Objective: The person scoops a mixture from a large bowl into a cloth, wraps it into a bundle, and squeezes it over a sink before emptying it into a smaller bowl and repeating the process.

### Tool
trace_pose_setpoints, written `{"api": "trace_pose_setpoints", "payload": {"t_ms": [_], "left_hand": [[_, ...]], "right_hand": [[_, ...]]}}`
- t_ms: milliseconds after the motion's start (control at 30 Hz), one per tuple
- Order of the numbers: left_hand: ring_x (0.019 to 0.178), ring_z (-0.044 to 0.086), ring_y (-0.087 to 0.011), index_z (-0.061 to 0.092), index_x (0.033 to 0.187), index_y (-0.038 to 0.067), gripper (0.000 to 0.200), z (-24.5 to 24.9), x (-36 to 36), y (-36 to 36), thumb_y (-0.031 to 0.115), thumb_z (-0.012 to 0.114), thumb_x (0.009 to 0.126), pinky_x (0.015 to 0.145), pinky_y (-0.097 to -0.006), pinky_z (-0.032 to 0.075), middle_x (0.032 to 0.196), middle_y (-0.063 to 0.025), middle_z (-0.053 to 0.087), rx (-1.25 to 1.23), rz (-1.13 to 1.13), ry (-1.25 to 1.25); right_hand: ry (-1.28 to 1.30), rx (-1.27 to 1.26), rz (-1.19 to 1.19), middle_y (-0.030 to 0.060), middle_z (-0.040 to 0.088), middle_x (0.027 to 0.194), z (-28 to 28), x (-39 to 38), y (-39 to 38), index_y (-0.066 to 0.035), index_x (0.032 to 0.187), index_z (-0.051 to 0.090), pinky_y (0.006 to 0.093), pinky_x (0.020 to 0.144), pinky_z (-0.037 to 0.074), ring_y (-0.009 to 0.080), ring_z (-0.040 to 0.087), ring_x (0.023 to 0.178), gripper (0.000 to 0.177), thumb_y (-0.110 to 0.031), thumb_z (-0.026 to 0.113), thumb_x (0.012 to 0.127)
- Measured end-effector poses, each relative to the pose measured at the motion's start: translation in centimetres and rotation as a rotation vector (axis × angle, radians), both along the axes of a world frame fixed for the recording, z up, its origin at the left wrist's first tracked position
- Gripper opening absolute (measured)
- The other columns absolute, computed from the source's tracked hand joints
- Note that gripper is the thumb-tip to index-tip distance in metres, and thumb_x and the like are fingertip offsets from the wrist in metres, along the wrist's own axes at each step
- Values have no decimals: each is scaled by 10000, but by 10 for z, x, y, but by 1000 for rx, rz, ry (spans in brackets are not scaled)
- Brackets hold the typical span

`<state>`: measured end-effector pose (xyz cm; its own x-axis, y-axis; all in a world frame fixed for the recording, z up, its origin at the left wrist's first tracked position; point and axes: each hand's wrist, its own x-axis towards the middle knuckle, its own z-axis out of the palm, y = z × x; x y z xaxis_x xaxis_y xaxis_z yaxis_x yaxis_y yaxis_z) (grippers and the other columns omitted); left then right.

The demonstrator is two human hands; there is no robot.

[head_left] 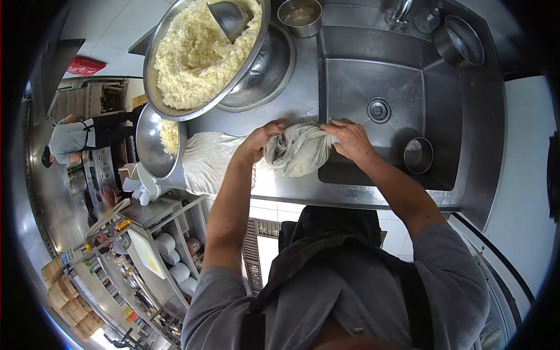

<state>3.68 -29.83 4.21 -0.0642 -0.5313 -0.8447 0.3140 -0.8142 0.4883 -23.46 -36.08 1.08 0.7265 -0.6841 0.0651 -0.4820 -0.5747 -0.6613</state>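
Note:
A bunched-up whitish cloth [300, 150] hangs between my two hands over the counter edge, just left of the sink. My left hand [263, 139] is closed on its left end, and my right hand [349, 137] grips the right end beside the sink rim. Part of the fingers on both hands is hidden by the cloth folds. Another light cloth [211, 163] lies spread on the steel counter to the left of my left hand. Beyond it, a large metal bowl [150, 76] is heaped with pale yellow crumbly food [195, 58], and a metal scoop [229, 20] stands in the food.
The steel sink [361, 87] holds a small metal ring or cup [419, 156]. A round pan [461, 41] sits by the faucet [399, 13]. A small pot [300, 17] and a smaller bowl [157, 143] stand nearby. Another person [87, 137] is far left, near shelving [169, 233].

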Motion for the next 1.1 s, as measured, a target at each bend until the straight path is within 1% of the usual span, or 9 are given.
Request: {"api": "trace_pose_setpoints", "payload": {"t_ms": [133,233,367,467,567,633,800,867,1100], "left_hand": [[1065,605,-245,522,1302,-17,540,26,-23,-18,188,606,810,913,-329,481,1201,-159,597,8,-143,8],[1050,611,-240,539,1284,-18,547,32,-34,-28,112,618,758,888,-333,490,1180,-144,612,-53,-262,-273],[899,622,-335,657,1047,84,335,38,-50,-25,53,632,714,798,-383,503,1042,-139,639,-1166,-352,-1313],[973,590,-288,626,1086,116,386,15,-62,-4,43,620,707,845,-385,447,1101,-99,609,-1177,-521,-1518],[1086,507,-289,572,1148,139,448,-21,-82,23,41,593,712,930,-430,352,1186,-84,535,-1143,-395,-1538],[1140,455,-334,532,1181,106,448,-30,-91,41,92,600,738,973,-491,302,1232,-118,479,-1082,-282,-1477],[1151,441,-394,525,1163,78,466,-28,-110,45,280,649,762,972,-533,287,1205,-163,484,-1062,-105,-1325],[1014,514,-359,554,1070,48,368,-32,-109,34,268,640,787,865,-468,378,1095,-178,539,-1029,-119,-1501],[810,563,-290,610,841,88,217,-44,-79,-6,246,663,703,729,-432,422,872,-73,604,-998,-207,-1455]], "right_hand": [[61,11,-2,175,621,1181,5,15,-5,-157,1162,649,409,842,519,322,620,1040,526,-4,635,659],[4,-88,-17,177,633,1140,11,21,-12,-160,1242,590,417,814,532,332,635,996,599,8,623,668],[62,-137,-189,176,651,1061,8,16,-14,-105,1368,420,425,740,551,338,647,929,741,16,627,667],[114,-129,-254,178,652,1033,-7,16,-6,-53,1373,383,440,713,546,343,648,883,757,11,641,664],[193,-66,-337,179,651,980,-21,11,10,-34,1284,434,447,695,539,352,647,852,666,2,650,655],[156,-61,-343,163,649,880,-23,10,26,-21,1068,513,445,655,544,350,654,775,384,-29,623,699],[197,71,-253,175,651,841,-16,1,33,-27,1003,541,459,682,528,363,651,776,306,-54,609,706],[210,129,-212,182,650,827,-9,-1,34,-34,985,556,462,690,523,371,647,779,289,-74,613,704],[210,287,-156,195,658,807,-26,-1,15,-45,938,629,464,720,510,397,633,798,268,-132,657,686]]}}
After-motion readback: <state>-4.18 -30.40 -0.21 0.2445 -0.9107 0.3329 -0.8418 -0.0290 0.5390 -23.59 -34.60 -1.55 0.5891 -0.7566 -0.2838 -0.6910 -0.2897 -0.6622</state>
